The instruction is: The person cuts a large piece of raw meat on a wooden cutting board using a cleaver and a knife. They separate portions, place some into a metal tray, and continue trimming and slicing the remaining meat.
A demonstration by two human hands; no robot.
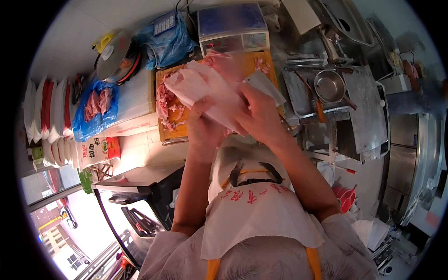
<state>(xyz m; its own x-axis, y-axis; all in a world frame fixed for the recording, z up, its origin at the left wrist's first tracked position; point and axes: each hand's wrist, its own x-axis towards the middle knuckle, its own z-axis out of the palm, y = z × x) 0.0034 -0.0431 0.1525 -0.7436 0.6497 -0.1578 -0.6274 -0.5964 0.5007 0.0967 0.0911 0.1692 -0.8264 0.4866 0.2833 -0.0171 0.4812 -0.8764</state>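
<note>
A large pale slab of raw meat [195, 83] is held up over the orange cutting board [165, 133]. My left hand [200, 123] grips its lower left part, thumb on the surface. My right hand [259, 109] is closed on its right side, some fingers hidden. A cleaver [268, 88] lies on the board just right of the meat, its handle partly behind my right hand. Smaller raw pieces [163, 102] lie along the board's left side, and scraps [262, 64] at its upper right.
A scale [233, 21] stands behind the board. Left are a lidded pot [112, 60], a blue bag with meat [98, 107] and stacked sacks [51, 112]. Right are a steel tray [296, 93], a saucepan [329, 86] and a sink [352, 25]. A black-framed appliance [154, 196] stands at lower left.
</note>
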